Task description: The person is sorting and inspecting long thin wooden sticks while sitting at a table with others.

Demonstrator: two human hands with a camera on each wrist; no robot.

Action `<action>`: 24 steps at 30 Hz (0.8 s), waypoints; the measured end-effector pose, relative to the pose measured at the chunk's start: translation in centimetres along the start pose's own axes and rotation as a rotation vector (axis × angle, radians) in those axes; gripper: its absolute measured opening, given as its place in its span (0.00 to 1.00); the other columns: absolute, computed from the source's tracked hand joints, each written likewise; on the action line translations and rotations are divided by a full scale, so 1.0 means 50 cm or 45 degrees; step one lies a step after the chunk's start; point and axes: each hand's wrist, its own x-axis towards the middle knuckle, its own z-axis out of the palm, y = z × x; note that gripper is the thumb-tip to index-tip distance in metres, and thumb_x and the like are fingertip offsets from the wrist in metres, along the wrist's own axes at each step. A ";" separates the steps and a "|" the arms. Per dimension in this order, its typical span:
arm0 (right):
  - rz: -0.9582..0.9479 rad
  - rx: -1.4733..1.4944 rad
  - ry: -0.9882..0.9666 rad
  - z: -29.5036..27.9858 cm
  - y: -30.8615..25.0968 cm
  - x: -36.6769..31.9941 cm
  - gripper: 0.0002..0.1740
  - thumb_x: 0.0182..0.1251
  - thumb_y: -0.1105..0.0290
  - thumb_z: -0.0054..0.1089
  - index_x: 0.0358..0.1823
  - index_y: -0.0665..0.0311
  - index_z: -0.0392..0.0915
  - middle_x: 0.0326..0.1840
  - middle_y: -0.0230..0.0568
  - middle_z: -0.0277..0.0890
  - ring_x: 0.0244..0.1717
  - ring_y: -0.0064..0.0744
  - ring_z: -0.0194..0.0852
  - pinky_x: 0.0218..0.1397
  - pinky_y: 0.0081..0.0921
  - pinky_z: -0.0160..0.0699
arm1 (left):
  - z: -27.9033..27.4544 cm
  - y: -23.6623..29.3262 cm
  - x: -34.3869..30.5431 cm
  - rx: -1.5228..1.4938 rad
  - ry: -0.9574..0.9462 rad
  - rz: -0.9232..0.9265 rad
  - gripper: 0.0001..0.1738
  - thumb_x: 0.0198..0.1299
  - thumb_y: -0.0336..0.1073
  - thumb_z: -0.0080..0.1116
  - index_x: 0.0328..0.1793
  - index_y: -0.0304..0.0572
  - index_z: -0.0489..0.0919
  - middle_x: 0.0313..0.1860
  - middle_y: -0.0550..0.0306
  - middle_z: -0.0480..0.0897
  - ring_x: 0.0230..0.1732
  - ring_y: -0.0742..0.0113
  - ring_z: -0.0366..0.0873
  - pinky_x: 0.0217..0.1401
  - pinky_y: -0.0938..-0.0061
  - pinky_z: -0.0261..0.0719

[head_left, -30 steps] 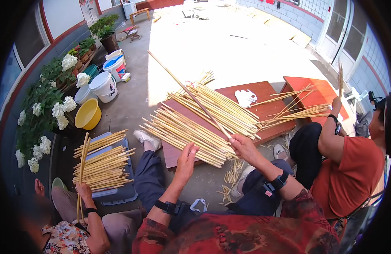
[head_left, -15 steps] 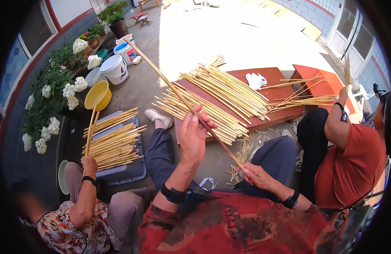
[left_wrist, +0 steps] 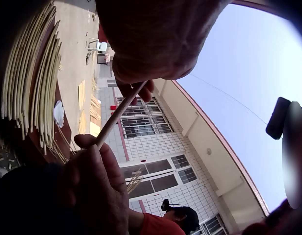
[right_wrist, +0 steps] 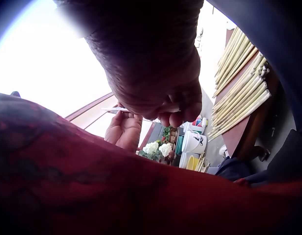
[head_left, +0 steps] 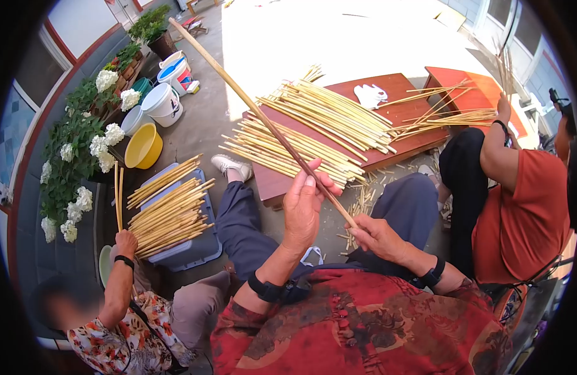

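Observation:
A long, slim stick (head_left: pixel 251 103), pale at the far end and brown nearer me, slants up and away to the left. Its near end is pinched between the thumb and fingers of my right hand (head_left: pixel 381 239). Further up, my left hand (head_left: pixel 302 211) holds it between thumb and fingers, palm turned up. The left wrist view shows the stick (left_wrist: pixel 114 120) running between both hands. Beyond them, two rows of similar sticks (head_left: pixel 335 115) lie on a low reddish-brown table (head_left: pixel 269 181).
At left, a person (head_left: pixel 123 331) holds sticks beside a blue-grey crate (head_left: pixel 204 250) topped with more sticks. Another person (head_left: pixel 526 200) sits at right, holding thin stalks. White gloves (head_left: pixel 371 95) lie on the table. Buckets, a yellow basin (head_left: pixel 144 147) and flowers stand left; short offcuts litter the ground.
My right hand has drawn the stick off the table toward me. My left hand, earlier apart from it, has come up under it and now holds it.

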 end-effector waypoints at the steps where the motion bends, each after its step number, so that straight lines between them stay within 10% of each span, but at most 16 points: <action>1: 0.001 0.005 -0.001 -0.001 0.002 0.000 0.08 0.64 0.68 0.47 0.40 0.65 0.69 0.18 0.30 0.64 0.18 0.20 0.62 0.22 0.20 0.65 | -0.002 0.001 0.000 0.004 0.002 -0.003 0.18 0.64 0.33 0.35 0.57 0.30 0.62 0.35 0.55 0.71 0.36 0.65 0.72 0.46 0.67 0.73; 16: -0.349 -0.498 0.302 0.003 0.033 -0.002 0.10 0.56 0.70 0.55 0.40 0.63 0.70 0.25 0.46 0.70 0.26 0.47 0.71 0.27 0.31 0.70 | -0.018 0.032 0.046 0.048 0.066 0.045 0.17 0.64 0.33 0.34 0.56 0.31 0.63 0.34 0.56 0.71 0.35 0.66 0.73 0.44 0.66 0.76; 24: 0.000 0.120 0.056 -0.004 0.013 0.015 0.11 0.62 0.68 0.49 0.44 0.62 0.70 0.21 0.29 0.63 0.20 0.16 0.60 0.23 0.16 0.63 | -0.012 0.025 0.048 -0.040 0.018 0.046 0.17 0.63 0.32 0.34 0.57 0.31 0.62 0.33 0.57 0.69 0.34 0.68 0.71 0.42 0.66 0.75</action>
